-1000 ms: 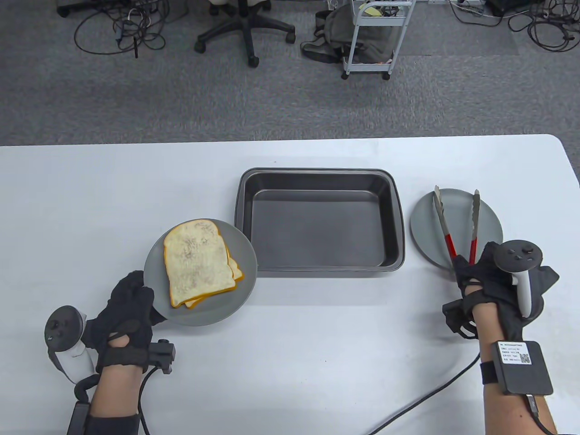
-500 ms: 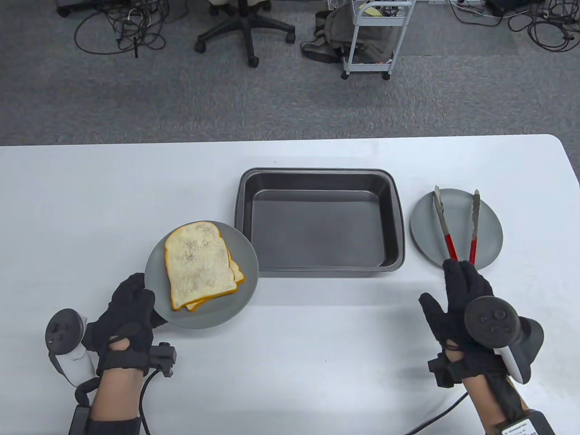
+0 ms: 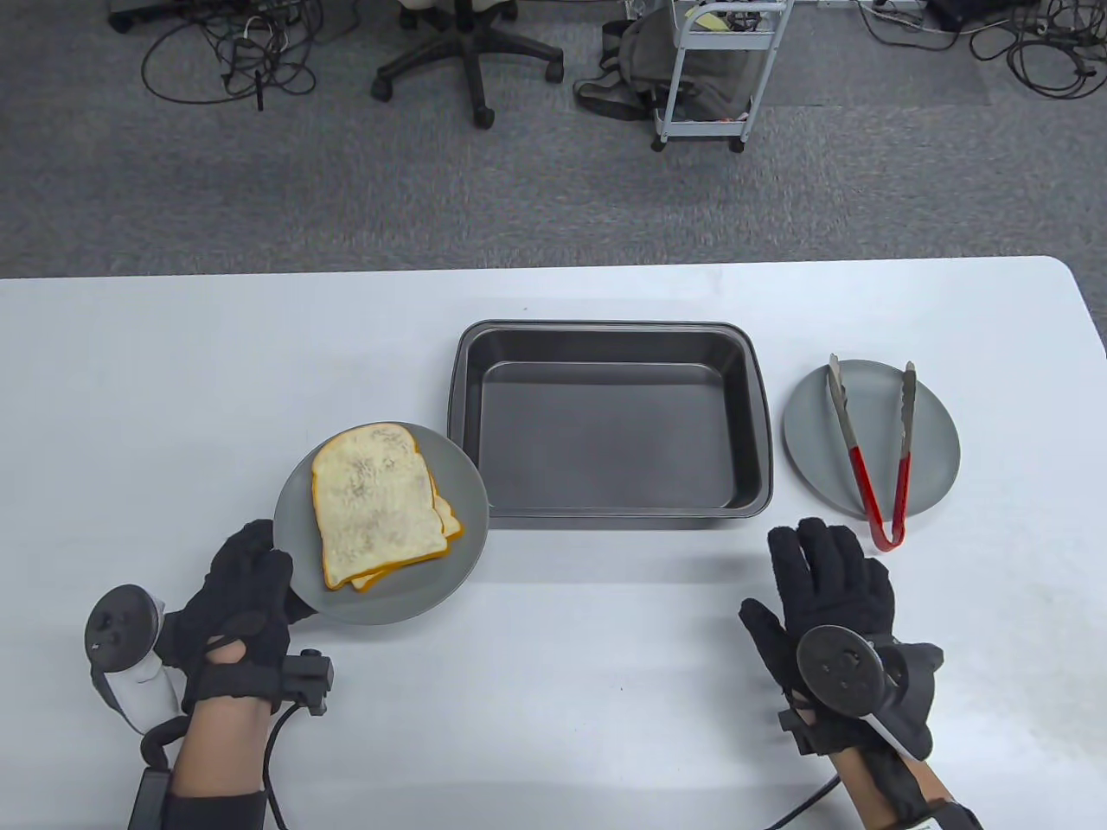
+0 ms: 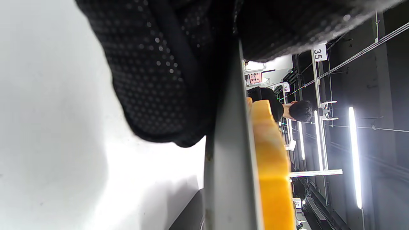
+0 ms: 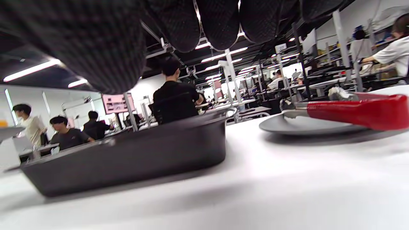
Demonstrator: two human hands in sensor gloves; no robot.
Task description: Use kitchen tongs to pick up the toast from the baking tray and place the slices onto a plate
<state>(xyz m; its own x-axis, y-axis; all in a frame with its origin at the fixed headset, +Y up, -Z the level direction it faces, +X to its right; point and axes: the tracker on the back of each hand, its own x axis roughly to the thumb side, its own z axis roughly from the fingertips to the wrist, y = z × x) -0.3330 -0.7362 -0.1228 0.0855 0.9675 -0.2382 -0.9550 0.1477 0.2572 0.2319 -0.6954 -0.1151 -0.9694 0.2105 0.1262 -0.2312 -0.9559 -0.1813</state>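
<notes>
Toast slices [image 3: 380, 501] lie stacked on a grey plate [image 3: 463, 493], left of the dark baking tray [image 3: 610, 419], which holds nothing. My left hand [image 3: 246, 579] grips that plate's near-left rim; in the left wrist view the plate's edge [image 4: 228, 166] and the orange toast crust [image 4: 271, 166] show side-on under my glove. Red-handled tongs [image 3: 882, 467] lie spread on a second grey plate [image 3: 813, 432] right of the tray, also in the right wrist view as tongs [image 5: 358, 110] on the plate [image 5: 303, 126]. My right hand [image 3: 826, 579] rests flat on the table, fingers straight, near the tongs' handle end, holding nothing.
The white table [image 3: 562, 692] ends at a rounded far-right corner. Beyond its far edge is grey carpet with an office chair base [image 3: 471, 65], a white trolley [image 3: 718, 69] and cables. People sit at desks in the right wrist view.
My right hand let go of the tongs' handles and drew back toward me and leftward, flattening on the table. The tongs stay on the right plate. My left hand and its plate barely moved.
</notes>
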